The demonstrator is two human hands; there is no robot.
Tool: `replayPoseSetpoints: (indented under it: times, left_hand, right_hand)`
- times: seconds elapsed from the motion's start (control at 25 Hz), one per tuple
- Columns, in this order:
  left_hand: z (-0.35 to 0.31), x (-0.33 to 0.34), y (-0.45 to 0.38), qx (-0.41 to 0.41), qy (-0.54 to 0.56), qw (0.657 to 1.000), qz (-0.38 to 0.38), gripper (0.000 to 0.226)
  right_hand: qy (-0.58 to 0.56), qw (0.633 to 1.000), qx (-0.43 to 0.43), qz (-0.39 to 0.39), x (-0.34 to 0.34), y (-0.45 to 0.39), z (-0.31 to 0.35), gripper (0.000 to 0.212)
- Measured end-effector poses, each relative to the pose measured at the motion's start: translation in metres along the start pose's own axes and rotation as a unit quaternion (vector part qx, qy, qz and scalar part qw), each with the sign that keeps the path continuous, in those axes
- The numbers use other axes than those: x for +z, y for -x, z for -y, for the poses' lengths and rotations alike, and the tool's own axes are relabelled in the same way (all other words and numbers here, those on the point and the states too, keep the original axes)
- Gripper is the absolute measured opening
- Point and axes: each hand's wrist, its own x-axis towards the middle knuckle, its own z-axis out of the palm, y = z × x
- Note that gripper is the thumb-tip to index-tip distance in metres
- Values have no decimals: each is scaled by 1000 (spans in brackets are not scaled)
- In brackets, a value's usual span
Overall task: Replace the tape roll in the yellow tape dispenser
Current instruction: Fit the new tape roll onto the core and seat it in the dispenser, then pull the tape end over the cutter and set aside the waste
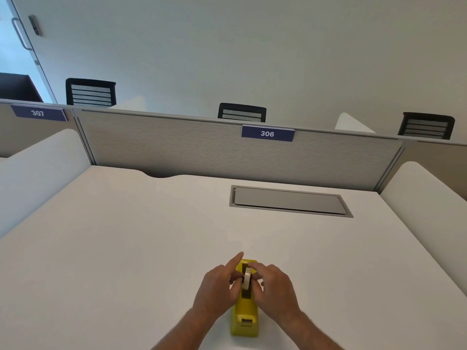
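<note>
White desk (126, 248) bears a yellow tape dispenser (244, 317).

A white desk (126, 236) meets a grey partition (177, 147) (labelled 306), black chairs (241, 112) beyond.

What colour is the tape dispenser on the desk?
Yellow; the tape dispenser shows clearly in the head view.

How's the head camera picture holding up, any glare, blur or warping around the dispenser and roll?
Head view: even, soft light and no glare on the white desk; only faint shadows under both hands; the wide lens bends the partition and desk edges; the yellow tape dispenser and tape roll sit low in frame, slightly soft, partly covered by the left hand and right hand.
</note>
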Motion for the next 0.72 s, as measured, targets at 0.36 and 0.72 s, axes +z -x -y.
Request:
replayPoseSetpoints:
  times: [0.36, 0.72]
  left_hand:
    - [1, -1, 4, 93, -143, 985, 3, 64]
    - [8, 1, 6, 85, -88, 992, 10, 58]
  right_hand:
    - [-132, 983, 121, -28, 1, -4, -1, 41]
    - [23, 996, -81, -8, 5, 10, -10, 42]
